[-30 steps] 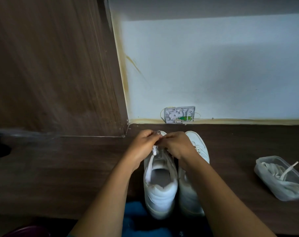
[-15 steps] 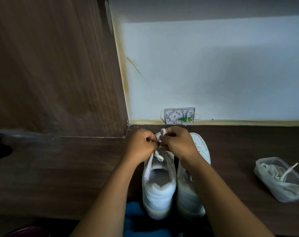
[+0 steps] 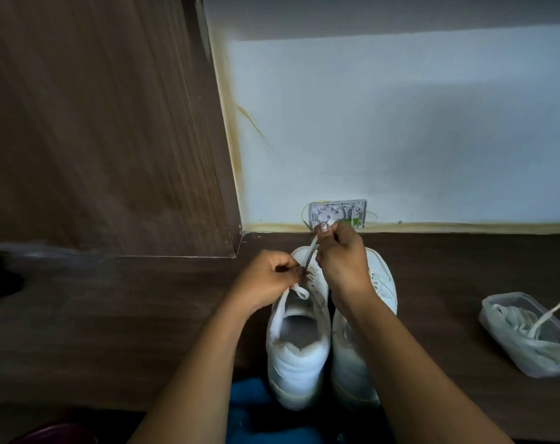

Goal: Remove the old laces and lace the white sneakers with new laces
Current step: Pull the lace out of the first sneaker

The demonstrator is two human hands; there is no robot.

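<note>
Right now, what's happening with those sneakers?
A person is working on the left sneaker, which stands beside the right sneaker on a dark wooden surface. The right hand pinches a lace, held taut above the toe. The left hand seems to pinch it down at the eyelets. A clear container of laces sits untouched to the right.

Dim white wall, dark wooden floor
</note>
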